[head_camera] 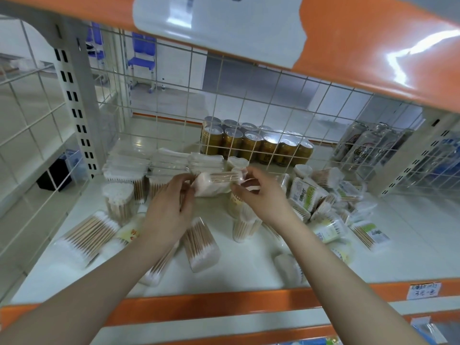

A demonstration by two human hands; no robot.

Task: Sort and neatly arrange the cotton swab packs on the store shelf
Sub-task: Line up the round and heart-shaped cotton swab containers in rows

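Note:
Both hands hold one clear swab pack [216, 182] with wooden sticks, lifted above the white shelf [249, 267] near its middle. My left hand [171, 207] grips its left end and my right hand [258, 195] pinches its right end. Behind it, flat swab packs [166, 161] lie stacked in neat piles by the wire back. Loose packs [201, 245] lie scattered at the front left. A jumbled heap of green-labelled packs [323, 202] covers the right side. Round tubs of swabs [119, 202] stand at the left.
A wire grid [249, 115] closes the back and left of the shelf. Behind it stand gold cans [256, 145] and a shrink-wrapped pack of silver cans [368, 145]. An orange beam [224, 305] edges the front; another orange shelf [373, 46] hangs overhead.

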